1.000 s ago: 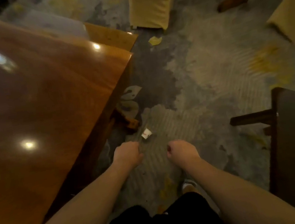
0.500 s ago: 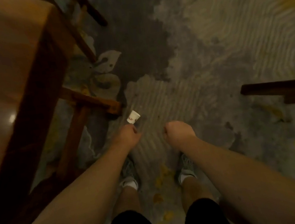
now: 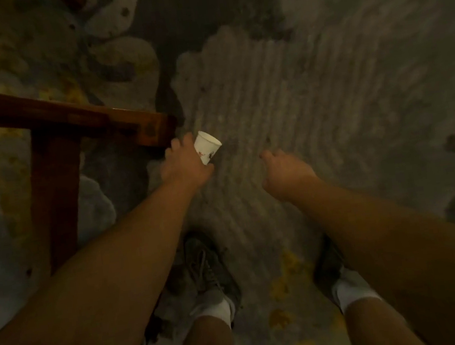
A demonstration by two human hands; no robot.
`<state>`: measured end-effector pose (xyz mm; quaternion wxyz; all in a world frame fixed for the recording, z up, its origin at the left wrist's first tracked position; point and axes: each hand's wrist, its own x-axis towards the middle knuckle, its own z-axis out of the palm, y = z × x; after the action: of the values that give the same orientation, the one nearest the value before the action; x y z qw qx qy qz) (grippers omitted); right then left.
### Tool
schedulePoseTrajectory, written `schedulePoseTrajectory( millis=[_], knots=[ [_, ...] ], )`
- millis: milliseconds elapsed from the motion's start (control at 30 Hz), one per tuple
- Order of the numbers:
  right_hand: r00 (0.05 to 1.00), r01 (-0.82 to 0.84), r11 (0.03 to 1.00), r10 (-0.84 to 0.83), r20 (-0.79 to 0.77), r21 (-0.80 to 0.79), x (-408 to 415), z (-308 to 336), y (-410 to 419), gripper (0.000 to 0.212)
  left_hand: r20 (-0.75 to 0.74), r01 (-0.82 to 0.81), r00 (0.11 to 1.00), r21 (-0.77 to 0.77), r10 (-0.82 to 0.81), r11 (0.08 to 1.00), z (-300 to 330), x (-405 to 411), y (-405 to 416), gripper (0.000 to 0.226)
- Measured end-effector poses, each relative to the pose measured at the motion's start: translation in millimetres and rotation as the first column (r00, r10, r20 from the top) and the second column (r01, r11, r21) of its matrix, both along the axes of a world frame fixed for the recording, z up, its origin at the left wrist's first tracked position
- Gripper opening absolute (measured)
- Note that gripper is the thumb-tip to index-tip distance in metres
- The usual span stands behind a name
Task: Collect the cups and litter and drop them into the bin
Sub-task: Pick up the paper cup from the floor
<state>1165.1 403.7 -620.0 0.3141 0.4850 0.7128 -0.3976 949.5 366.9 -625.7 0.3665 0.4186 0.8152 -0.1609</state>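
Note:
A small white paper cup (image 3: pixel 208 147) with a red print lies on its side on the patterned carpet, mouth pointing up and right. My left hand (image 3: pixel 184 164) is down at the cup, its fingers spread over the cup's left side and touching it; a closed grip does not show. My right hand (image 3: pixel 286 173) hovers a little to the right of the cup, loosely curled with nothing in it. No bin is in view.
A dark wooden table foot (image 3: pixel 70 117) and its upright leg (image 3: pixel 57 199) stand just left of my left hand. My two shoes (image 3: pixel 210 277) are on the carpet below my arms. Open carpet (image 3: pixel 339 87) stretches to the right.
The view has dropped close to the floor. My left hand has reached forward from short of the cup to touching it. My right hand has loosened from a fist.

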Motion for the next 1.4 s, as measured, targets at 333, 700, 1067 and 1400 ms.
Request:
schedulePoseTrajectory(
  millis=[333,700,1067,1400],
  knots=[
    [0.962,-0.235,0.969,0.243,0.122,-0.071,-8.8,-105.1,-9.3,0.081,0.081,-0.080,0.994,0.021,0.078,0.997,-87.5,2.8,22.6,0.113],
    [0.965,-0.208,0.977,0.211,0.158,-0.038,3.4,-123.0,-26.9,0.112,0.104,-0.091,0.991,0.087,0.082,0.992,-56.8,7.6,18.0,0.089],
    [0.986,-0.150,0.988,0.151,-0.073,0.023,3.1,64.2,80.6,0.045,0.127,-0.035,0.992,0.065,0.026,0.997,110.8,30.5,33.1,0.081],
    [0.964,-0.065,0.948,0.140,-0.224,0.312,94.1,379.9,183.4,0.031,0.141,-0.129,0.986,0.321,0.087,0.938,401.6,102.4,118.1,0.081]
  ],
)
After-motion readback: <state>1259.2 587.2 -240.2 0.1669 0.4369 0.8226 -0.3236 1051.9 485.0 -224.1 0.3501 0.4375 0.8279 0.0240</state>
